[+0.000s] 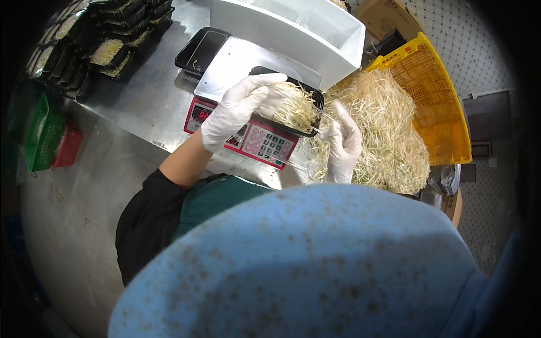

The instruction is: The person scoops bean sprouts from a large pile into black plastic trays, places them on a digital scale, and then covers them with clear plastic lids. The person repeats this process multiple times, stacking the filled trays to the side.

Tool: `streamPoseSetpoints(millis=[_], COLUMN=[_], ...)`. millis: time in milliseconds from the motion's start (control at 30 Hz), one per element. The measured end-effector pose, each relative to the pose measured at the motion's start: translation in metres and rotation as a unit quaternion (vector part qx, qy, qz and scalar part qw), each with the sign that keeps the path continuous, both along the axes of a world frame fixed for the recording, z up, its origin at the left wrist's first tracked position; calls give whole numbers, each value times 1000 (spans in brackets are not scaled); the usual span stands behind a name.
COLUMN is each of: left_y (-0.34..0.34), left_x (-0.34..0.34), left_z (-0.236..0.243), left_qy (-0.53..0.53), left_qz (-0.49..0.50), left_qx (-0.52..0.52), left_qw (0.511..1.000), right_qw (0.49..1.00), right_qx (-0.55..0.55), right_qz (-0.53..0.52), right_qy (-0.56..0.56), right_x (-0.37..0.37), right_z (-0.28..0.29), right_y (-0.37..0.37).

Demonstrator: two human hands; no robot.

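A black plastic tray (314, 97) heaped with pale bean sprouts (296, 107) sits on the metal pan of a red digital scale (262, 145). My left hand (239, 107), in a white glove, reaches over the tray's left side, its fingers curved around the sprouts. Beside the tray's right edge is my gloved right hand (342, 141), fingers bent together, with a few thin sprout strands at the fingertips. Right next to it rises a large loose pile of sprouts (383, 129).
An empty black tray (203, 52) lies left of the scale. Behind stands a white bin (293, 25). A yellow crate (442, 101) tips beside the pile. Stacked filled trays (110, 53) stand far left, with green (42, 135) and red baskets (67, 145) below.
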State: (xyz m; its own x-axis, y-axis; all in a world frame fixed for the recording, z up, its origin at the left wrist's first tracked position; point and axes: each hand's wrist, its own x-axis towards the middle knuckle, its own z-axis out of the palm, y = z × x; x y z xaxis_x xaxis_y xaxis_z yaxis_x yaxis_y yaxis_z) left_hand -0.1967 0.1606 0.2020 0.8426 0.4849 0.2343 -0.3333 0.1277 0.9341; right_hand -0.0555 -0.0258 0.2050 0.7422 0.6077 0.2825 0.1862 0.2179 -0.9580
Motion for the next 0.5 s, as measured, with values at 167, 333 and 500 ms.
streamPoseSetpoints(millis=[167, 333, 500], left_y=[32, 86, 57], left_x=[47, 78, 61], left_z=[5, -91, -68], left_qy=[155, 197, 140], left_qz=[152, 54, 121], left_qx=[180, 47, -125], left_qw=[959, 978, 975], right_qw=[960, 995, 968], right_qx=[-126, -80, -38], right_qz=[-150, -26, 49], right_qy=[-200, 55, 241], right_x=[58, 89, 78], right_z=[0, -72, -71], right_y=[46, 73, 71])
